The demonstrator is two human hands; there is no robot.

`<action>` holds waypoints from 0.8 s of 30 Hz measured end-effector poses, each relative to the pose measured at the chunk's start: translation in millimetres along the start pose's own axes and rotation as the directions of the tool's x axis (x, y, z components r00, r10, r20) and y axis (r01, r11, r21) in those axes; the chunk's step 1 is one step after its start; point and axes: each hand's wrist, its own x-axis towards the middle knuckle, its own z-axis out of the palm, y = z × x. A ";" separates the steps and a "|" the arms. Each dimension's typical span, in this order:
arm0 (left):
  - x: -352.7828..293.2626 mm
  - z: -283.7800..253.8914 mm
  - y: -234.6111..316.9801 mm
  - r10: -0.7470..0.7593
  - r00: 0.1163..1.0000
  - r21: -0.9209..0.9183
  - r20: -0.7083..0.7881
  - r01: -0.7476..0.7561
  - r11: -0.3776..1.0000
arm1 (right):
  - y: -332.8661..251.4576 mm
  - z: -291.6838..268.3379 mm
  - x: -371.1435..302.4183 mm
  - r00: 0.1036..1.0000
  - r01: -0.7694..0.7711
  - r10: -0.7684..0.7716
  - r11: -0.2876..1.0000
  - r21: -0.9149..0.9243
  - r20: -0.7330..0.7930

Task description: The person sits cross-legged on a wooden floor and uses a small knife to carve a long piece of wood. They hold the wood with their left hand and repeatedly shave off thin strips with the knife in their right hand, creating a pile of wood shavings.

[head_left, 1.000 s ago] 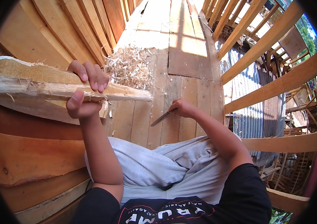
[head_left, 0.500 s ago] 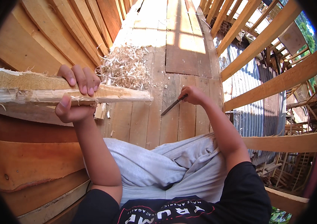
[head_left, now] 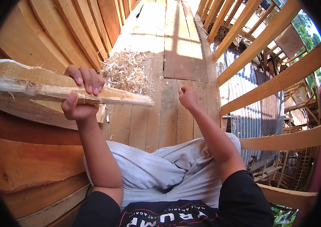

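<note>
My left hand is wrapped round a long, rough-hewn piece of wood. The wood lies across the left side, its narrow end pointing right and its surface pale and splintery. My right hand is closed round the handle of a knife, out over the floor to the right of the wood's tip. The knife's thin blade points up and slightly left, seen almost edge-on. Blade and wood are apart. My fingers hide most of the handle.
A heap of curled wood shavings lies on the plank floor beyond the wood. Upright boards line the left. Along the right runs a slatted wooden railing, with corrugated metal sheets below it. My crossed legs are close in front.
My right hand has shifted slightly left, and the knife has swung from pointing down-left to pointing up. My left hand keeps its hold on the wood, which has barely moved.
</note>
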 end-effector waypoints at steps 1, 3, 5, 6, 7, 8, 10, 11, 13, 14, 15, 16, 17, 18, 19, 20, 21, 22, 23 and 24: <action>-0.7 -0.4 0.6 0.003 1.000 -0.005 0.001 -0.003 1.000 | -5.3 2.5 -2.5 0.998 -0.062 0.063 0.998 -0.032 0.023; -0.6 -0.1 0.8 0.009 1.000 -0.019 0.004 -0.009 1.000 | -11.3 10.0 -4.4 0.987 -0.123 0.140 0.977 -0.176 0.083; -1.2 0.1 1.6 0.015 1.000 -0.029 0.006 -0.015 0.999 | -18.2 24.2 -5.6 0.966 -0.169 0.220 0.933 -0.316 0.133; -0.1 0.9 0.6 0.017 1.000 -0.043 0.012 -0.017 0.999 | -15.8 36.1 -10.5 0.972 -0.156 0.203 0.934 -0.321 0.121; 1.3 1.7 -0.6 0.020 1.000 -0.057 0.018 -0.019 0.998 | -12.9 47.1 -15.2 0.976 -0.143 0.187 0.935 -0.325 0.108; 0.7 -0.9 2.2 0.020 1.000 -0.053 0.018 -0.019 0.998 | -23.8 54.6 -20.1 0.961 0.006 0.067 0.965 -0.261 0.269; -0.9 -4.1 6.5 0.026 1.000 -0.049 0.016 -0.025 0.998 | -45.0 59.6 -30.3 0.822 0.262 -0.184 0.962 -0.071 0.539; -1.4 -4.5 7.4 0.029 0.999 -0.054 0.016 -0.028 0.998 | -46.3 63.6 -32.1 0.878 0.201 -0.175 0.980 -0.012 0.446; -1.0 -5.8 8.7 0.034 0.999 -0.060 0.024 -0.033 0.998 | -47.6 69.4 -34.4 0.960 0.094 -0.123 0.988 0.123 0.252; -0.5 -6.0 9.2 0.036 0.999 -0.062 0.029 -0.034 0.997 | -42.3 73.0 -34.2 0.986 0.052 -0.060 0.997 0.051 0.154; -0.2 -6.2 9.8 0.036 0.999 -0.067 0.036 -0.034 0.997 | -36.3 75.3 -33.8 0.999 0.003 -0.002 1.000 -0.017 0.050; 0.0 -6.2 10.4 0.037 0.998 -0.072 0.042 -0.033 0.997 | -30.2 77.1 -32.5 0.997 -0.053 0.048 0.995 -0.079 -0.058; 0.7 -6.6 10.2 0.038 0.998 -0.081 0.049 -0.034 0.996 | -24.4 76.2 -29.7 0.996 -0.015 0.027 0.992 -0.129 0.091; 1.4 -6.2 10.1 0.037 0.998 -0.089 0.053 -0.032 0.996 | -18.3 74.8 -26.8 0.971 0.030 0.013 0.985 -0.172 0.239; 2.0 -5.3 10.0 0.036 0.998 -0.097 0.058 -0.031 0.995 | -13.0 74.6 -24.3 0.924 0.079 0.007 0.975 -0.207 0.382; 0.8 -7.7 12.7 0.035 0.998 -0.088 0.057 -0.030 0.996 | -22.5 73.2 -28.0 0.922 0.078 -0.035 0.992 -0.097 0.384; -0.9 -11.3 16.9 0.034 0.998 -0.079 0.051 -0.030 0.996 | -42.1 66.1 -35.6 0.918 0.080 -0.080 0.997 0.017 0.387; -1.9 -12.5 18.8 0.035 0.998 -0.080 0.051 -0.031 0.996 | -52.9 60.4 -39.1 0.918 0.077 -0.120 0.989 0.126 0.378; -0.6 -10.8 16.9 0.034 0.998 -0.096 0.054 -0.028 0.995 | -47.3 59.9 -31.8 0.955 0.077 -0.101 0.993 0.095 0.278; -0.1 -9.5 14.8 0.029 0.998 -0.109 0.052 -0.023 0.994 | -38.4 63.1 -20.7 0.981 0.071 -0.082 0.995 0.066 0.177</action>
